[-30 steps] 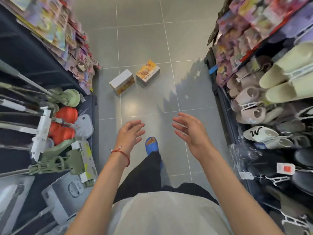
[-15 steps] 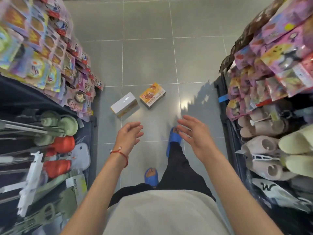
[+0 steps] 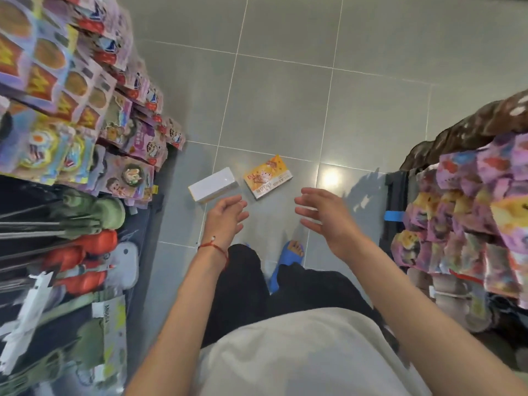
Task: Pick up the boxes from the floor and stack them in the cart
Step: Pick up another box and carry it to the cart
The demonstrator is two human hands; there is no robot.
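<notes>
Fingers (image 3: 238, 205) of the left hand (image 3: 225, 221): loosely spread, a little bent, released, nothing in them. Fingers (image 3: 310, 202) of the right hand (image 3: 328, 221): spread and nearly straight, likewise holding nothing. Both hands are held out ahead of the body, palms turned toward each other, well apart, in the air above the floor (image 3: 280, 95). Neither touches a box.

White box (image 3: 213, 187): lies on the grey floor tiles, seen just past the left fingertips, long side set at an angle to the tile joints. Orange box (image 3: 268, 177): cartoon print on its top face, lies flat just beside the white one on its right, with a narrow strip of floor between them. In the view it sits ahead of the gap between the two hands. Both boxes are in the aisle, nearer the left shelving.

Left wrist: red string bracelet (image 3: 214, 248). Below the right hand: one foot in a blue slipper (image 3: 290, 258), toes pointing forward. Black trousers (image 3: 245, 295) and a pale shirt (image 3: 300, 352) fill the bottom of the view.

Left side of aisle: shelf of packaged toys (image 3: 85, 95), and below it green mop heads (image 3: 100, 207) and red mop heads (image 3: 94, 244) on long handles. Right side: rack of purple and yellow packets (image 3: 471, 210), blurred; a piece of blue tape (image 3: 394, 215) on the dark rack edge. A bright glare spot lies on the tile to the right of the orange box.
</notes>
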